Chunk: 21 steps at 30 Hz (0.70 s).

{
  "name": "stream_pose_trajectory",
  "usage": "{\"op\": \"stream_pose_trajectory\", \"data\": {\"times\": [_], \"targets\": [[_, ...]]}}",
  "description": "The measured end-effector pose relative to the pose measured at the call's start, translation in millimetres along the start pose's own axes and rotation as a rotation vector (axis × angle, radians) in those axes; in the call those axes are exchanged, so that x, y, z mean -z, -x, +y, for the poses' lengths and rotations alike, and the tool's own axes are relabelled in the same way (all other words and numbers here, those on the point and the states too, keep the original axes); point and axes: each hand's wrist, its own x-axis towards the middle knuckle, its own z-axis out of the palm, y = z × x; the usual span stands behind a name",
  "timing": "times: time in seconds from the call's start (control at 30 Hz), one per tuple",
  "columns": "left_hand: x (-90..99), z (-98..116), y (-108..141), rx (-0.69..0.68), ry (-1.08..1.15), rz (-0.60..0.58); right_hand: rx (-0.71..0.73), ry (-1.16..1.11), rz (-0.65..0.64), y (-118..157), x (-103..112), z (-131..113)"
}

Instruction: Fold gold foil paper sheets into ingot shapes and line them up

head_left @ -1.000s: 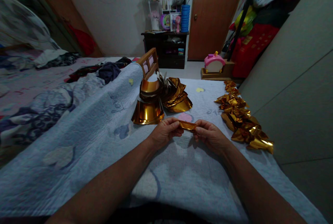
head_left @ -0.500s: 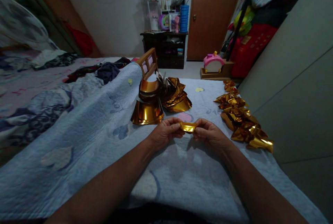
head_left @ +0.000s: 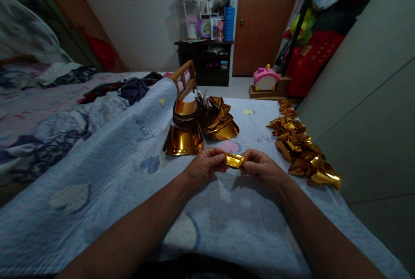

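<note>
Between my two hands is a small folded piece of gold foil paper point(head_left: 234, 161), held just above the bed. My left hand point(head_left: 207, 163) pinches its left end between thumb and fingers. At the right end, the fingers of my right hand point(head_left: 259, 164) are closed on the same piece. Beyond my hands lie stacks of curved, shiny gold foil sheets point(head_left: 183, 139), fanned out in overlapping piles. A row of folded gold foil pieces point(head_left: 295, 140) runs along the right side of the bed.
A pale blue patterned bedspread point(head_left: 207, 222) covers the bed. Crumpled clothes point(head_left: 134, 90) lie on the left. A wooden headboard point(head_left: 186, 78) rises behind the foil sheets. A grey cabinet point(head_left: 372, 110) borders the right edge, and a pink toy point(head_left: 266, 78) stands beyond the bed.
The folded foil piece has tilted slightly, its right side rising and more of its upper face showing. Both hands keep hold of it in nearly the same place.
</note>
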Motion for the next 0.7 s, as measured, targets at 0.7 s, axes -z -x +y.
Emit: {"op": "stream_pose_trajectory", "data": {"times": [0.7], "targets": [[-0.5,0.0,-1.0,-0.081,-0.002,0.048,0.061,0.032,0.063,-0.7,1.2,2.4]]}}
